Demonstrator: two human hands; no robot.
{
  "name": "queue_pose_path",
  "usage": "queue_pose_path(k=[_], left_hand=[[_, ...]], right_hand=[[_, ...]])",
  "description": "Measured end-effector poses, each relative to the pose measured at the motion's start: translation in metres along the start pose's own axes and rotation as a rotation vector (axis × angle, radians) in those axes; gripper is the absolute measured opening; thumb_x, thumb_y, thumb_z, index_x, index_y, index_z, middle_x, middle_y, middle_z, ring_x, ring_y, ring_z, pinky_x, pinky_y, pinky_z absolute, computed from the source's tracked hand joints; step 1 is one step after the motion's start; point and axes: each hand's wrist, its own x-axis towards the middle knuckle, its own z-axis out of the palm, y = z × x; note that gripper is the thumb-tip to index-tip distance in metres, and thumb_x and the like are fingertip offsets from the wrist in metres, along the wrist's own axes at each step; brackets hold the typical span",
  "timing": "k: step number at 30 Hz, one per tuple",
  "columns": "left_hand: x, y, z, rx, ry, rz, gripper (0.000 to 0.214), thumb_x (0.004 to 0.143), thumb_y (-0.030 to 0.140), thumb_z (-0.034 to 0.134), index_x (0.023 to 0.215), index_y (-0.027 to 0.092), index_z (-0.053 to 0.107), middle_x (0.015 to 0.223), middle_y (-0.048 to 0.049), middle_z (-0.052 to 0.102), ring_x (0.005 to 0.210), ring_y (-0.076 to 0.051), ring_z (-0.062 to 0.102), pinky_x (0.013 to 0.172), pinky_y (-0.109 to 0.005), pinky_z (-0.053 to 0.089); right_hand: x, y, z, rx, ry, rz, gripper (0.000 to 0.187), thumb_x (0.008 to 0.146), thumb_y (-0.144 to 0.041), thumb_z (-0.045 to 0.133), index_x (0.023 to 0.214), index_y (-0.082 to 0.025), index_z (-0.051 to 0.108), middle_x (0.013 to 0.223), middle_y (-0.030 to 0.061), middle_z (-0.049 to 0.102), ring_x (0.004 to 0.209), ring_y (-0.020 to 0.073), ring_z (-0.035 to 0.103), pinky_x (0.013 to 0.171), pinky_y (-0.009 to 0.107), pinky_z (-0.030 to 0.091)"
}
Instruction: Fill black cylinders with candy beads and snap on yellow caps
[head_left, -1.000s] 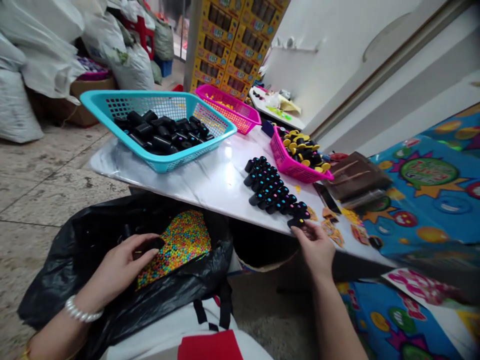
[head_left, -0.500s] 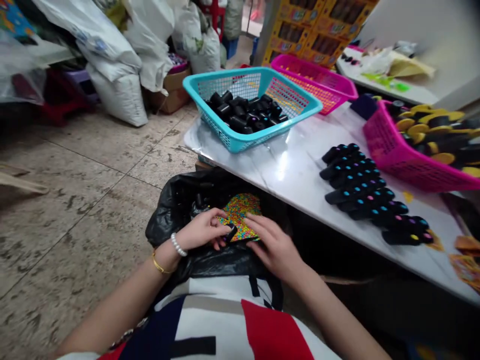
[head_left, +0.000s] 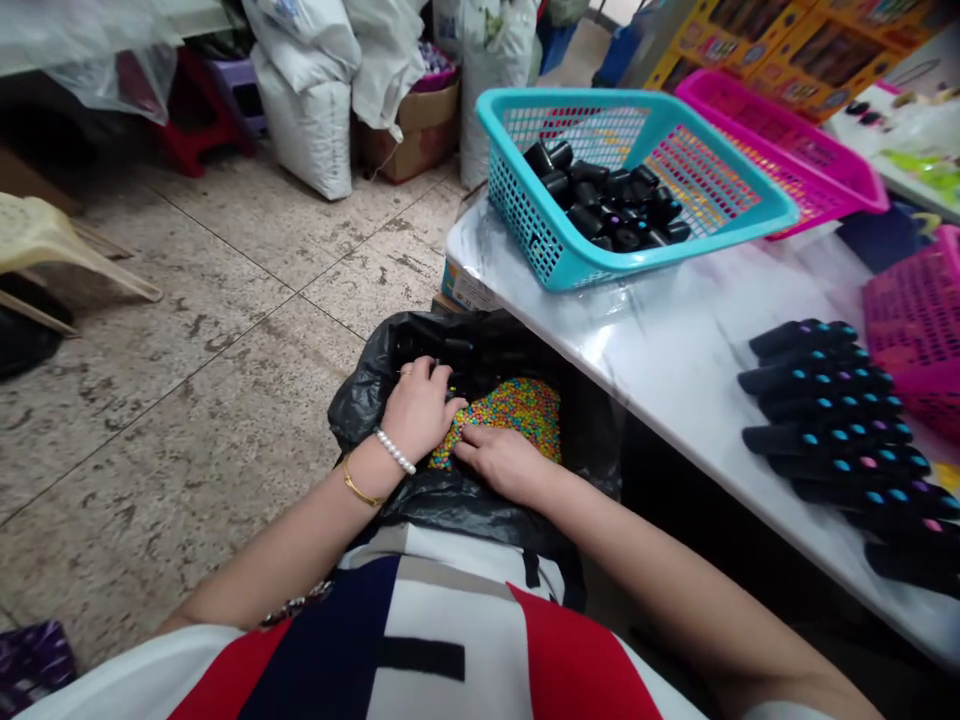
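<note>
- Black plastic bag (head_left: 360,415) sits open at the person's lap, just below the edge of the marble-topped table (head_left: 600,330), with a heap of small multicoloured beads (head_left: 517,420) inside it.
- Left hand (head_left: 418,410), wearing a pearl bracelet (head_left: 394,450) and a gold bangle (head_left: 358,490), is curled over the bag's inner side, just beside the beads. Its fingers reach toward dim black tubes (head_left: 465,345), but whether it is clenched on one cannot be told.
- Right hand (head_left: 499,462) lies low over the near edge of the heap, with its fingers (head_left: 469,445) touching the beads. It looks loose, not clenched, but any pinch is too small to tell.
- Beads lie straight ahead of the right hand, which is the nearer hand to them. The heap spreads away from the person, toward the table. The tubes lie beyond the left fingers, their long axes unclear in the shadow.
- Teal basket (head_left: 675,250) on the table holds more black tubes (head_left: 607,200).
- Rows of dotted black tubes (head_left: 825,420) lie side by side on the tabletop, long axes running across it, beside a pink basket (head_left: 919,340).
</note>
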Motion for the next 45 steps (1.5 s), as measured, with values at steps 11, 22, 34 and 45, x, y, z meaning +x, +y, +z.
queue_pose_path(k=[11,22,34,45], left_hand=[[0.003,0.011,0.011,0.109,-0.22,-0.044,0.041,0.088,0.033,0.053,0.129,0.027,0.051,0.133,-0.017,0.032,0.094,-0.028,0.06,0.077,-0.04,0.05],[0.003,0.013,0.012,0.206,-0.237,-0.057,0.03,0.089,0.039,0.048,0.11,0.02,0.058,0.1,-0.0126,0.048,0.087,-0.027,0.06,0.069,-0.034,0.049],[0.002,0.008,0.007,-0.319,-0.034,0.064,0.021,0.082,0.025,0.06,0.096,0.018,0.046,0.09,-0.0048,0.058,0.083,-0.019,0.06,0.078,-0.032,0.049],[-0.001,0.006,0.008,-0.363,-0.135,0.303,0.033,0.084,0.032,0.053,0.114,0.017,0.056,0.115,-0.01,0.063,0.106,-0.024,0.059,0.096,-0.041,0.046]], right_hand=[[-0.051,0.007,-0.005,1.081,0.24,0.284,0.033,0.077,-0.03,0.069,0.107,-0.017,0.063,0.083,0.0001,0.066,0.075,0.0137,0.063,0.071,0.027,0.051],[-0.035,0.02,0.004,0.002,0.058,0.082,0.013,0.091,-0.017,0.049,0.092,-0.019,0.062,0.092,0.0076,0.059,0.084,0.0193,0.056,0.071,0.028,0.044],[-0.066,0.006,-0.019,1.036,0.347,0.362,0.027,0.076,-0.026,0.069,0.101,-0.018,0.065,0.088,0.0009,0.067,0.076,0.0142,0.063,0.073,0.028,0.052],[-0.131,-0.027,-0.032,0.522,0.964,0.632,0.026,0.079,-0.016,0.059,0.105,-0.021,0.058,0.115,0.0078,0.063,0.087,0.017,0.064,0.075,0.03,0.055]])
